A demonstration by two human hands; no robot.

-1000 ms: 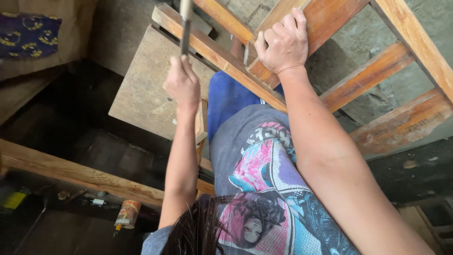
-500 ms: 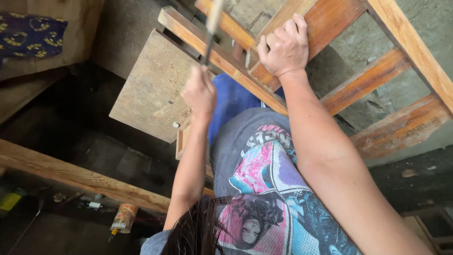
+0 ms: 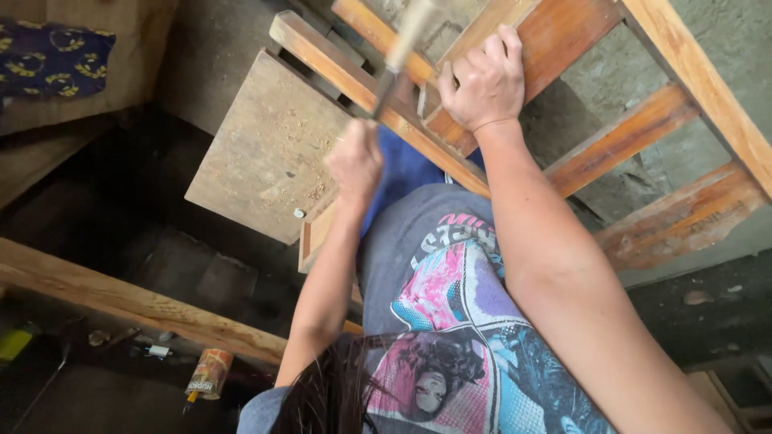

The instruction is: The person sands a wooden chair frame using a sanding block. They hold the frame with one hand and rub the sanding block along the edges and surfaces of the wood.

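Note:
My left hand (image 3: 355, 161) is closed around the dark lower end of a long tool (image 3: 400, 52). The tool is blurred and slants up to the right, with its pale upper end over the wooden frame (image 3: 563, 32). My right hand (image 3: 482, 80) grips an orange-brown slat of that frame, fingers curled over its edge. A small metal piece (image 3: 421, 100) shows just left of this hand; what it is I cannot tell. The two hands are about a hand's width apart. My printed grey shirt (image 3: 450, 321) and blue legwear (image 3: 402, 173) lie below the frame.
A dusty flat board (image 3: 265, 153) lies left of the frame, with a small round piece (image 3: 299, 213) at its edge. A long timber beam (image 3: 137, 301) crosses the lower left. Below it lie a small tube (image 3: 207, 376) and bits of hardware. A blue patterned cloth (image 3: 48, 56) is at top left.
My left hand has swung the tool rightward toward the frame, and the tool has tilted from upright to slanted. My right hand has stayed on the slat.

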